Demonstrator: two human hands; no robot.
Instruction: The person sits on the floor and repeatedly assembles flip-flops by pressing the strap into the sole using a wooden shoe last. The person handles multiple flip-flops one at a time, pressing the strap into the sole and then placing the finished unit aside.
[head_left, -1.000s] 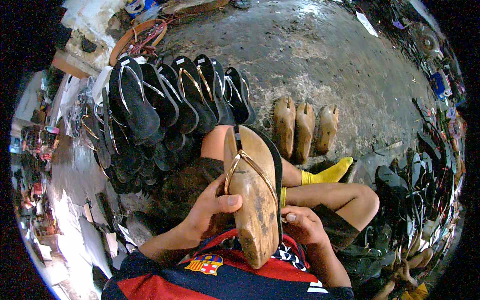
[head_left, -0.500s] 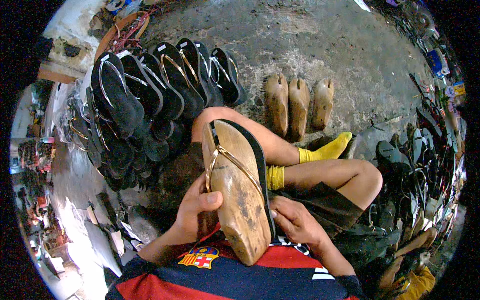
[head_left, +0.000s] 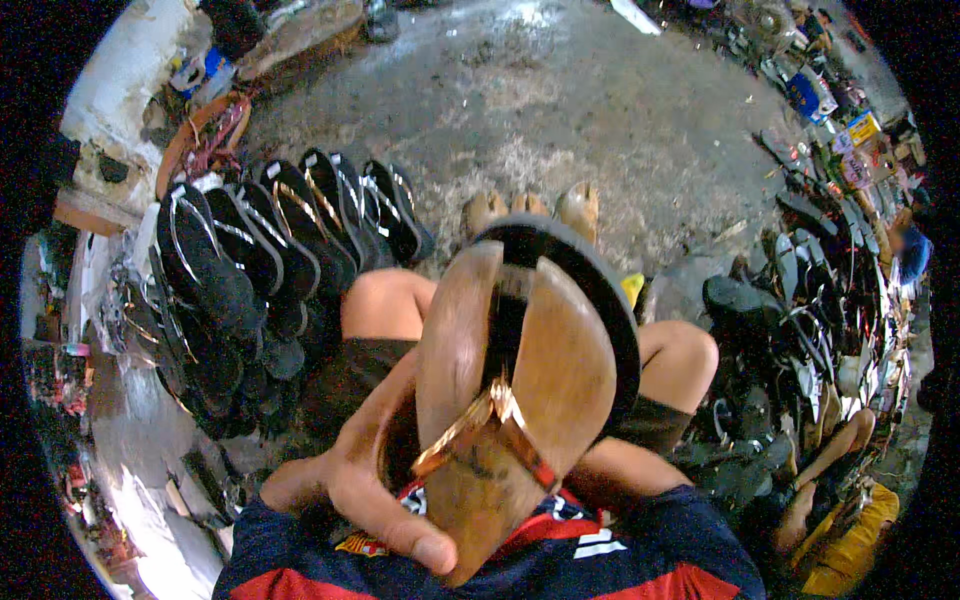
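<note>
A wooden shoe last [head_left: 575,350] is raised close in front of my chest, its toe end up. A black flip-flop sole [head_left: 622,345] lies against its far side, and a shiny gold strap [head_left: 520,430] crosses its near face. At the toe a dark slot splits the wood. My left hand [head_left: 375,490] is closed on the last from the left, thumb near its lower end. Of my right arm the forearm [head_left: 640,470] shows; it runs behind the last, which hides the hand and its fingers.
Black flip-flops [head_left: 225,265] with silver and gold straps stand piled at left. Beyond my knees are several wooden lasts [head_left: 578,212], partly hidden. More sandals and soles [head_left: 790,300] line the right side. A person in yellow [head_left: 860,535] sits at lower right.
The last with its flip-flop has tipped, bringing the toe closer to view. My left thumb now lies near its lower end. The right hand, visible at the sole's edge before, is now hidden.
</note>
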